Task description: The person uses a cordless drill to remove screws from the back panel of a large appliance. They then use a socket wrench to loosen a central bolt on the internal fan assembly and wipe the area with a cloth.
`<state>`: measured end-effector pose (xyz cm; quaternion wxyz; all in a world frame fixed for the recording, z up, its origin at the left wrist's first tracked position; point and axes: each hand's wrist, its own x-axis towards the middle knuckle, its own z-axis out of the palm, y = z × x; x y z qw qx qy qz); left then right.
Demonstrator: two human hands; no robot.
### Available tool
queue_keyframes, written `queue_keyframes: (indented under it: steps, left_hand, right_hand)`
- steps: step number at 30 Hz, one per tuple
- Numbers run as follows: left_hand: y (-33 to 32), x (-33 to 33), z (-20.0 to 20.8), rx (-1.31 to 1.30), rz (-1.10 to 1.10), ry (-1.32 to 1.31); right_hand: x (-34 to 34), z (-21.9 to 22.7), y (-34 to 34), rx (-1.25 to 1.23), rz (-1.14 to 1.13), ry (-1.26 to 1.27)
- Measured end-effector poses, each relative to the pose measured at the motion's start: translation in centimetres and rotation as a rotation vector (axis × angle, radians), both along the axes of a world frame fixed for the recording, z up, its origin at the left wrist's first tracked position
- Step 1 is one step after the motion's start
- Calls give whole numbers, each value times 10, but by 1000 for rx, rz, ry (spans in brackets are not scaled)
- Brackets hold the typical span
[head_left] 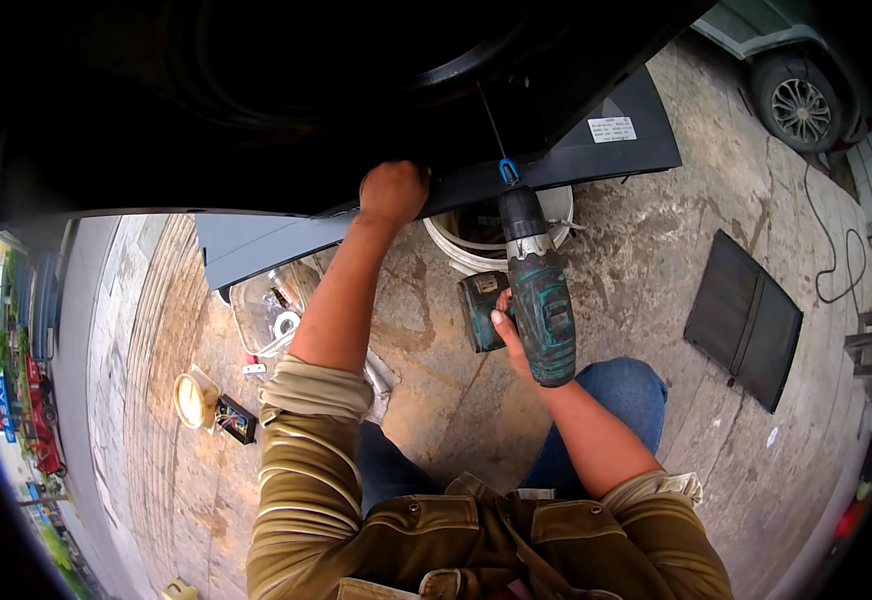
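My right hand (pixel 518 335) is wrapped round the handle of a worn green and black cordless drill (pixel 544 310), its chuck pointing away from me. A long thin bit (pixel 493 118) with a blue piece (pixel 508 171) at its base runs from the chuck toward the dark underside of a large black housing (pixel 256 150). Shadow hides what the tip meets. My left hand (pixel 394 192) is closed in a fist at the housing's near edge, just left of the drill; what its fingers hold is hidden. A grey-black panel (pixel 611 150) with a white label sits below the housing.
A white bucket (pixel 443 240) stands behind the drill. A clear tub (pixel 256 305) with tape and small items lies to the left, near a box of small parts (pixel 236 420). A flat black panel (pixel 746 320) lies on the concrete at right, with a cable (pixel 831 270) beyond it.
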<state>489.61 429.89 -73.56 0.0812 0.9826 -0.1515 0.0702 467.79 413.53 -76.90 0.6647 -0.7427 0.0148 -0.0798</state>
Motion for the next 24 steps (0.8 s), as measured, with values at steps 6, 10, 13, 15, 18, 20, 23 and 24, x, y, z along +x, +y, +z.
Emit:
queue_keyframes:
  steps: [6,10,13,15,18,20,23,24]
  left_hand:
    - [-14,-12,11,-267,38,-142]
    - [-41,-12,21,-1081,-3,85]
    - [-64,-6,46,-1764,36,702]
    - [-70,-2,51,-1963,44,850]
    - [-56,2,46,-2155,-21,932]
    - [-59,5,54,-2201,30,848]
    - [-100,10,71,-2228,121,739]
    - [-102,11,69,-2212,148,722]
  right_hand:
    - [-2,-8,-9,-51,-7,-55]
    - [-2,-8,-25,-105,27,-63]
    - [0,-17,-45,-153,23,-86]
    - [-2,-17,-50,-232,11,-164]
    - [-14,-20,-50,-366,93,-116]
    - [-27,8,-53,-360,150,8]
    - [-42,10,-71,-317,44,-124]
    - [-46,19,-69,-264,42,-132]
